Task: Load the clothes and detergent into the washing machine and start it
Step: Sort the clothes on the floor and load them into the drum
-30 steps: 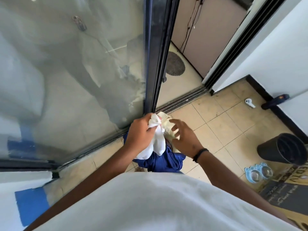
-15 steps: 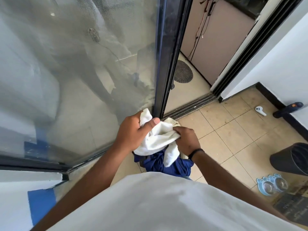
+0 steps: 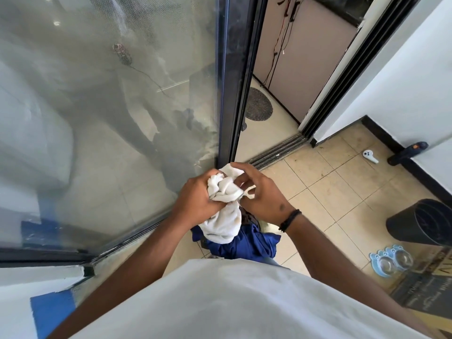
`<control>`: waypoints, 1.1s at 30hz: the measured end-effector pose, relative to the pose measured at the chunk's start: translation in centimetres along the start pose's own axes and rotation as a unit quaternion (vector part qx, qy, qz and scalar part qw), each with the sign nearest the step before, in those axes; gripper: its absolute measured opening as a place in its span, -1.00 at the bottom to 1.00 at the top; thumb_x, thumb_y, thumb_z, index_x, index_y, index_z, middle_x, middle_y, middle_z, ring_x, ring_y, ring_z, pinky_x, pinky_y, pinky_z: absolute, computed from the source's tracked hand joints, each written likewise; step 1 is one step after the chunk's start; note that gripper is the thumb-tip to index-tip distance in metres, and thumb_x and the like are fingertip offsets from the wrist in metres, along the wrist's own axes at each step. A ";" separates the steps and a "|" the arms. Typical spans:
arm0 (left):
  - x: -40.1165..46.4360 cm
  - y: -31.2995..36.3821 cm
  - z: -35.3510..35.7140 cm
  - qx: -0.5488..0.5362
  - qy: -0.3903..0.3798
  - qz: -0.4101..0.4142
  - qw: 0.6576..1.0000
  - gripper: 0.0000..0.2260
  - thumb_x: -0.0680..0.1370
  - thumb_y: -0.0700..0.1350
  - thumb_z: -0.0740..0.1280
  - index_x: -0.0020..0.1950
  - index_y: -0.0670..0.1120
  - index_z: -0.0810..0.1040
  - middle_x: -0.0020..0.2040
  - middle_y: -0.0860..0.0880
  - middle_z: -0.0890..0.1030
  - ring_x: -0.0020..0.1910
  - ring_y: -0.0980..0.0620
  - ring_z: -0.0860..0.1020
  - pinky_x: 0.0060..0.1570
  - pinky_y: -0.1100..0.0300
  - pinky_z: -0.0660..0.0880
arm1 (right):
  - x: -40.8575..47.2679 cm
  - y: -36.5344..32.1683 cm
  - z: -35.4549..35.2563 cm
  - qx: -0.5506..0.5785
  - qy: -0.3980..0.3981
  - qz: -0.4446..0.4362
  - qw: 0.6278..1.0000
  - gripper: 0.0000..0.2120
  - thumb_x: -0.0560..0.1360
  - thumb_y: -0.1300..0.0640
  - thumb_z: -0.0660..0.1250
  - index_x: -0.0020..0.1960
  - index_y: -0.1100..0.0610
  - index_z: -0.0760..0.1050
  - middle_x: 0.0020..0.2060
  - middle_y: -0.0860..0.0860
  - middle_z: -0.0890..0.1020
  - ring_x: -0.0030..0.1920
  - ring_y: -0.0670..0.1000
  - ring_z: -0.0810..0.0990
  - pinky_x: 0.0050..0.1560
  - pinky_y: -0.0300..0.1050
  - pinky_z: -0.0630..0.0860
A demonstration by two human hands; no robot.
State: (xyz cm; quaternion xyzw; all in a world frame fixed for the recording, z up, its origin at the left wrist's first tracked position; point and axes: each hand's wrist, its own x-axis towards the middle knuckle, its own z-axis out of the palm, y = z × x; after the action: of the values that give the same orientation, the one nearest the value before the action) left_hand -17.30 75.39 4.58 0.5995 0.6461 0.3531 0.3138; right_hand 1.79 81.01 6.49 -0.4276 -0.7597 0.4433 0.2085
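I hold a bunched white cloth (image 3: 223, 192) in front of my chest. My left hand (image 3: 195, 199) grips it from the left, fingers closed round the bundle. On its right side, my right hand (image 3: 263, 194) pinches the top edge with thumb and fingers. A loose end of the white cloth hangs down over a blue garment (image 3: 247, 243) that lies bunched below my hands. No washing machine and no detergent are in view.
A glass sliding door (image 3: 110, 118) with a dark frame (image 3: 232, 81) fills the left; its opening shows a round drain cover (image 3: 258, 107). On the tiled floor right: a black bucket (image 3: 420, 222) lying on its side, a blue double bowl (image 3: 389, 261), a white controller (image 3: 369, 156).
Both hands rose and bunched the white cloth tighter. My right hand shifted from under the cloth to pinch its upper right edge. The view tilted up slightly.
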 end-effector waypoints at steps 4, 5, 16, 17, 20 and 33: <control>-0.2 1.3 -0.7 -0.078 0.034 0.015 0.996 -0.66 0.34 0.02 0.56 0.03 0.03 0.57 -0.16 0.12 0.65 -0.15 0.13 0.63 -0.14 0.17 0.56 | -0.5 4.5 0.8 -0.088 -0.004 0.115 0.989 -0.03 0.34 0.17 0.51 0.58 -0.14 0.03 0.35 0.08 0.31 0.27 0.12 0.46 0.23 -0.06 0.48; -0.1 1.8 -1.1 -0.097 0.034 0.024 0.994 -0.69 0.35 -0.07 0.59 0.01 -0.01 0.57 -0.17 0.10 0.65 -0.16 0.10 0.63 -0.15 0.16 0.56 | -0.6 5.5 1.2 -0.106 -0.017 0.147 0.983 -0.01 0.36 0.14 0.49 0.58 -0.16 -0.03 0.42 0.10 0.24 0.32 0.18 0.43 0.27 -0.02 0.45; 0.4 3.1 -3.6 -0.114 -0.053 0.015 0.992 -0.58 0.33 -0.34 0.56 -0.14 0.15 0.53 -0.25 0.21 0.59 -0.23 0.23 0.57 -0.18 0.34 0.46 | 2.8 5.1 1.8 -0.045 0.069 0.139 0.987 -0.87 0.50 0.30 0.35 -0.20 0.15 0.52 -0.34 -0.09 0.56 -0.30 -0.21 0.42 -0.37 -0.44 0.32; 0.3 2.7 -3.7 -0.095 -0.065 0.004 0.993 -0.59 0.33 -0.31 0.56 -0.09 0.15 0.54 -0.21 0.17 0.61 -0.20 0.19 0.59 -0.15 0.27 0.49 | 3.1 4.5 1.1 -0.022 0.092 0.122 0.988 -0.86 0.47 0.35 0.35 -0.20 0.15 0.56 -0.35 -0.10 0.56 -0.31 -0.24 0.40 -0.37 -0.46 0.33; 0.3 1.9 -3.3 -0.054 -0.057 -0.012 0.997 -0.53 0.32 -0.23 0.57 0.08 0.16 0.51 -0.04 0.16 0.62 -0.06 0.17 0.60 -0.07 0.21 0.50 | 4.1 2.6 -0.3 -0.048 0.099 0.055 0.992 -0.81 0.41 0.40 0.35 -0.18 0.15 0.62 -0.33 -0.09 0.62 -0.32 -0.24 0.46 -0.31 -0.35 0.43; 1.5 5.2 1.0 0.029 0.030 0.025 0.999 -0.22 0.21 0.04 0.65 0.37 0.16 0.40 0.13 0.18 0.60 0.08 0.17 0.60 0.05 -0.03 0.59 | 2.1 -3.4 -4.6 -0.078 -0.035 -0.085 0.993 -0.35 0.30 0.45 0.23 0.33 0.03 0.38 0.20 0.04 0.42 0.13 0.04 0.53 0.17 -0.09 0.54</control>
State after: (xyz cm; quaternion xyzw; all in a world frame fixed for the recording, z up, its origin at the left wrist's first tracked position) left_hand -13.78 77.12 8.37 0.6137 0.6497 0.3598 0.2679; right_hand 2.20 84.24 11.64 -0.3604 -0.8324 0.3784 0.1847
